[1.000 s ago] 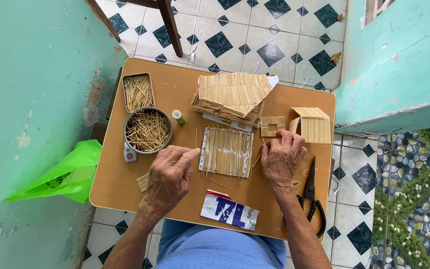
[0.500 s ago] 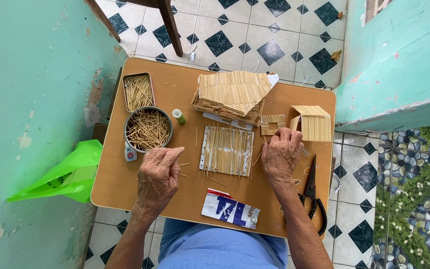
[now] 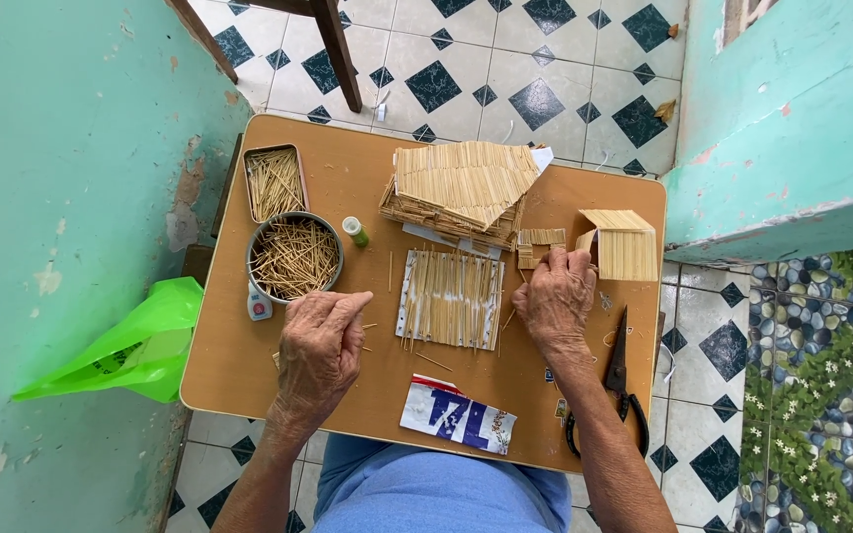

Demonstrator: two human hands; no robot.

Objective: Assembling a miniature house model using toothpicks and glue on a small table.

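Observation:
A flat panel of thin wooden sticks (image 3: 451, 298) lies on white paper in the middle of the brown table (image 3: 229, 365). My left hand (image 3: 320, 345) rests to its left, fingers curled and pinched, a thin stick or two poking out beside it. My right hand (image 3: 557, 296) sits at the panel's right edge, fingers bent against the table next to a small stick piece (image 3: 542, 239). Behind the panel stands a large stick model roof (image 3: 461, 190). A smaller stick roof piece (image 3: 626, 243) stands at the right.
A round metal bowl of sticks (image 3: 294, 257) and a rectangular tin of sticks (image 3: 275, 183) sit at the left, with a small green-capped glue bottle (image 3: 354, 230) beside them. Black scissors (image 3: 616, 380) lie at the right edge, a printed wrapper (image 3: 456, 416) near me. A green bag (image 3: 125, 341) hangs left.
My left hand has drawn back from the panel toward the left, near the bowl, and curled tighter. My right hand has barely moved.

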